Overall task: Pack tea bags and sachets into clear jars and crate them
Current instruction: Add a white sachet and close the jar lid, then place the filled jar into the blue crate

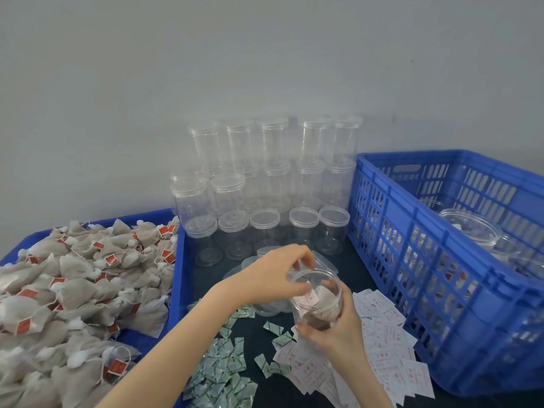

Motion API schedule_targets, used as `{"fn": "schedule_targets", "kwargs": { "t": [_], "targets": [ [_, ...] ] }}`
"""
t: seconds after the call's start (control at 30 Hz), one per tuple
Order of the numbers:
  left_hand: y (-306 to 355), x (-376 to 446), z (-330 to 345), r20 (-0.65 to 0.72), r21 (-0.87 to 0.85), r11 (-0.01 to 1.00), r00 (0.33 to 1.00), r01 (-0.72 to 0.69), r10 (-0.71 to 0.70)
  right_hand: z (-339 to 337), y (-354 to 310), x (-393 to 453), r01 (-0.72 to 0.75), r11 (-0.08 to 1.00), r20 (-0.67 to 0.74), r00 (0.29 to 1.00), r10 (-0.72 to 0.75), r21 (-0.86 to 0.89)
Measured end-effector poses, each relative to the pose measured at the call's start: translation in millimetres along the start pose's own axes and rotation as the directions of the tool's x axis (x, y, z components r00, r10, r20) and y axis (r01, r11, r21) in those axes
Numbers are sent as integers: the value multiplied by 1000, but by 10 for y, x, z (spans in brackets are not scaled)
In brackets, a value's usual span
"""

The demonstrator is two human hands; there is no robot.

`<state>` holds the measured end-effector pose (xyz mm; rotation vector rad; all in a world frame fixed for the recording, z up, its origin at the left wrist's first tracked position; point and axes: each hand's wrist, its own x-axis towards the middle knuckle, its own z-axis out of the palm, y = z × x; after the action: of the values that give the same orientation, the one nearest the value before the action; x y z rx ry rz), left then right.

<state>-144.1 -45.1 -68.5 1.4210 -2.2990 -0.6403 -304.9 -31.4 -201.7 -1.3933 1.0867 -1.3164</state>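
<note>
Head view: right hand [335, 328] grips jar [319, 301]; left hand [273, 275] fingers curled at jar rim.

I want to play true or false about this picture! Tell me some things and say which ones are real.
1. The right hand holds an open jar. True.
2. The crate is red. False: it is blue.
3. The left hand is at the jar's mouth. True.
4. The tea bags are piled in the crate. False: they lie in a blue tray on the left.
5. Empty jars are stacked by the wall. True.
6. The green sachets are in the tray. False: they lie on the dark table.
</note>
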Motion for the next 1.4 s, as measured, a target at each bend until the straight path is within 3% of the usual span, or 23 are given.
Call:
{"fn": "schedule_targets", "kwargs": {
  "t": [0.1, 0.2, 0.33, 0.43, 0.57, 0.7, 0.8, 0.9, 1.03, 1.27, 1.4],
  "targets": [
    [-69, -5, 48, 96, -183, 981, 995, 57, -40, -42, -100, 50, -1, 1000, 15, 1000, 1, -18],
    [-120, 25, 128, 110, -250, 966, 993, 68, -41, -59, -223, 122, 25, 997, 41, 999, -22, -73],
    [-194, 57, 167, 16, -287, 953, 995, 103, -103, -115, -357, 254, -9, 992, 192, 981, 33, -122],
    [-239, 69, 168, -52, -318, 942, 990, 105, -128, -250, -520, 378, -13, 986, 361, 930, 74, -168],
    [-269, 106, 224, -133, -313, 946, 982, 87, -135, -335, -788, 582, 30, 957, 339, 938, 73, -288],
    [-303, 155, 325, -203, -367, 927, 966, 78, -162, -188, -931, 746, 198, 758, 418, 902, 107, -622],
    [-331, 169, 384, -236, -377, 923, 956, 75, -174, -109, -1044, 823, 282, 582, 463, 866, 187, -763],
    [-308, 166, 462, -240, -384, 922, 959, 47, -149, -101, -1180, 880, 351, 397, 481, 824, 299, -848],
    [-234, 193, 590, -286, -427, 904, 949, -5, -130, -117, -1354, 923, 423, 234, 483, 759, 436, -876],
    [-224, 193, 635, -310, -547, 837, 935, -25, -175, -303, -1733, 1098, 399, 174, 434, 800, 415, -900],
    [-267, 184, 660, -226, -657, 753, 946, 29, -233, -500, -2068, 1310, 373, 168, 408, 854, 322, -913]
  ]
}}
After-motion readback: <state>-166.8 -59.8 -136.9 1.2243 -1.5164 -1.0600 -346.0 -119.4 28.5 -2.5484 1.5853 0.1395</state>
